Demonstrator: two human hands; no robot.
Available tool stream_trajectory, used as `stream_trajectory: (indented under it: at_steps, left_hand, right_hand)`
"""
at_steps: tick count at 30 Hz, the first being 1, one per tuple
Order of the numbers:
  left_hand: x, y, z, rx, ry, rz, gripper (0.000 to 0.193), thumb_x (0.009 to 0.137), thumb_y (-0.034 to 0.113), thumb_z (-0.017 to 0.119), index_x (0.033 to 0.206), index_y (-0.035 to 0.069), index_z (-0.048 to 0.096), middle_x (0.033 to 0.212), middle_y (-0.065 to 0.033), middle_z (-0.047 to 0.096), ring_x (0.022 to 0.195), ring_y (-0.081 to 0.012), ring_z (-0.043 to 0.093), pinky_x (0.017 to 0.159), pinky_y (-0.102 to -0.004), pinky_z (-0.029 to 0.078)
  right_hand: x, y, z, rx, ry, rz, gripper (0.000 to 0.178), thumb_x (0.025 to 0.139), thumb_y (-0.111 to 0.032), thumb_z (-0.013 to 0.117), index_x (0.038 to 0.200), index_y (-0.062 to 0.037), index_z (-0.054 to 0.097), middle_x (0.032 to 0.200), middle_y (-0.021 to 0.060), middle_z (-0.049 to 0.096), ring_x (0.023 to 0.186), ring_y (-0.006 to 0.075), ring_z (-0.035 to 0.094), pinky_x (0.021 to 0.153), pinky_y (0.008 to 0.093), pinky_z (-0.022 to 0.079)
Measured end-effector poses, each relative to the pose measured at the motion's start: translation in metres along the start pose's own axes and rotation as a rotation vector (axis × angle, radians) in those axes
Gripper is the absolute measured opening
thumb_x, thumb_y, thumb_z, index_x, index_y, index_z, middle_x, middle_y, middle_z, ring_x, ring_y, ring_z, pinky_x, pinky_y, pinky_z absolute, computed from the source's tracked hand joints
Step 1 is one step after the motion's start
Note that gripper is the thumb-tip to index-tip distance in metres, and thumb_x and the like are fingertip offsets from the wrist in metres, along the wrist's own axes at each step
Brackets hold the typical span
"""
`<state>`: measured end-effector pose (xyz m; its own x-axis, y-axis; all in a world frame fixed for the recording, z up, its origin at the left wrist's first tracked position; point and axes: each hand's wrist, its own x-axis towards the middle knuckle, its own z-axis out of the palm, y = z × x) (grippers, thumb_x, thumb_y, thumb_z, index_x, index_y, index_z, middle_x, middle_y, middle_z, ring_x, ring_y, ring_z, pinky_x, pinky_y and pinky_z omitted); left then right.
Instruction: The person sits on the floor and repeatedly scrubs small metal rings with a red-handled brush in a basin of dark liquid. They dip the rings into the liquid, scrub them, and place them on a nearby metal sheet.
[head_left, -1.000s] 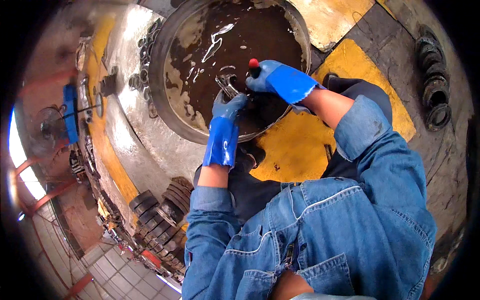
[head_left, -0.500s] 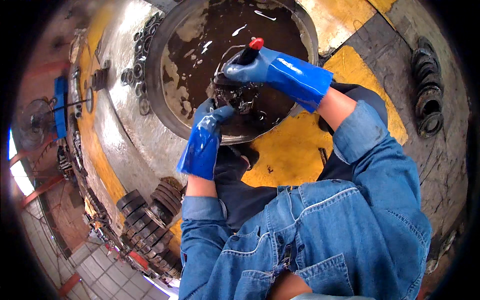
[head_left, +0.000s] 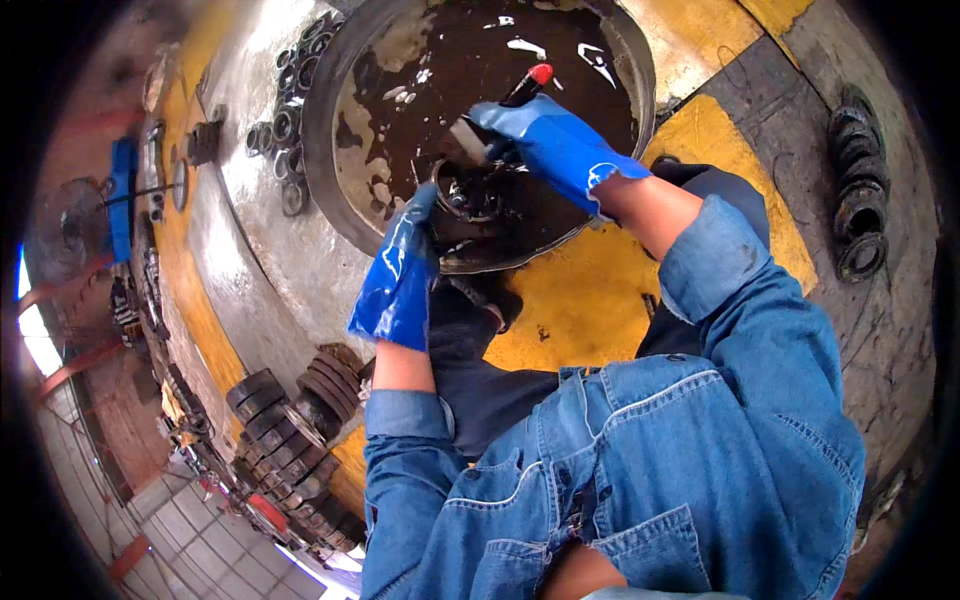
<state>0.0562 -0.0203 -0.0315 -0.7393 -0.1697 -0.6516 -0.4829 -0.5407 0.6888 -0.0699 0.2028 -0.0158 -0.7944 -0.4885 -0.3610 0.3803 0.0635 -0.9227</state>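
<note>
My right hand (head_left: 530,122), in a long blue rubber glove, is closed round a brush with a black handle and a red end (head_left: 540,74). Its flat greyish head (head_left: 468,138) is smeared by motion. In the same kind of glove, my left hand (head_left: 415,225) grips the left edge of a dark, wet ring-shaped metal part (head_left: 452,200). The brush head is just above this part. Both hands are over a wide round metal pan (head_left: 322,150) of dark liquid, and the liquid hides part of the ring's outline.
Several dark metal rings (head_left: 287,125) lie left of the pan. A row of larger rings (head_left: 860,205) is on the floor at the right. Stacked round parts (head_left: 265,405) stand at the lower left, with a fan (head_left: 75,225) beyond. Yellow floor (head_left: 570,290) lies between my legs.
My right hand has moved right with the brush, and its flat head now shows. The left hand stays near the ring-shaped part, which is more visible. The view has shifted slightly.
</note>
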Motion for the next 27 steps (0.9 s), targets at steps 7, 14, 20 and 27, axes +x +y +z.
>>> stream_trajectory:
  at_steps: [7,14,20,27]
  left_hand:
    - [0.024,-0.011,-0.016,0.123,0.117,0.121,0.053,0.107,0.046,0.057,0.141,0.006,0.063,0.132,-0.0131,0.071,0.117,-0.0315,0.069,0.104,-0.0496,0.055]
    - [0.007,-0.01,0.003,0.06,0.162,0.133,0.052,0.109,0.046,0.056,0.138,0.004,0.064,0.131,-0.0131,0.071,0.113,-0.0281,0.069,0.102,-0.0449,0.056]
    - [0.014,-0.015,-0.004,0.177,0.183,0.202,0.054,0.109,0.049,0.055,0.127,0.001,0.07,0.116,-0.0122,0.076,0.101,-0.0237,0.071,0.093,-0.0387,0.059]
    - [0.015,-0.011,-0.011,0.351,0.297,0.141,0.055,0.109,0.048,0.057,0.125,-0.002,0.071,0.111,-0.0131,0.076,0.096,-0.0232,0.071,0.088,-0.0369,0.058]
  right_hand:
    - [-0.04,-0.035,0.027,0.073,-0.213,0.058,0.037,0.099,-0.04,0.064,0.094,-0.0055,0.075,0.079,0.0042,0.069,0.074,0.0139,0.062,0.074,0.0312,0.048]
    - [-0.014,0.017,0.011,-0.562,-0.206,0.187,0.04,0.09,-0.043,0.066,0.102,-0.0076,0.078,0.094,0.0152,0.076,0.087,0.0267,0.072,0.083,0.0394,0.055]
    - [0.005,0.021,-0.01,-0.52,-0.055,0.222,0.044,0.094,-0.048,0.07,0.106,-0.0072,0.079,0.092,0.0111,0.076,0.086,0.0205,0.071,0.083,0.0353,0.055]
    - [-0.038,0.023,0.017,0.009,-0.259,0.07,0.038,0.098,-0.043,0.069,0.104,-0.0058,0.077,0.091,0.0062,0.072,0.086,0.0154,0.062,0.08,0.0309,0.047]
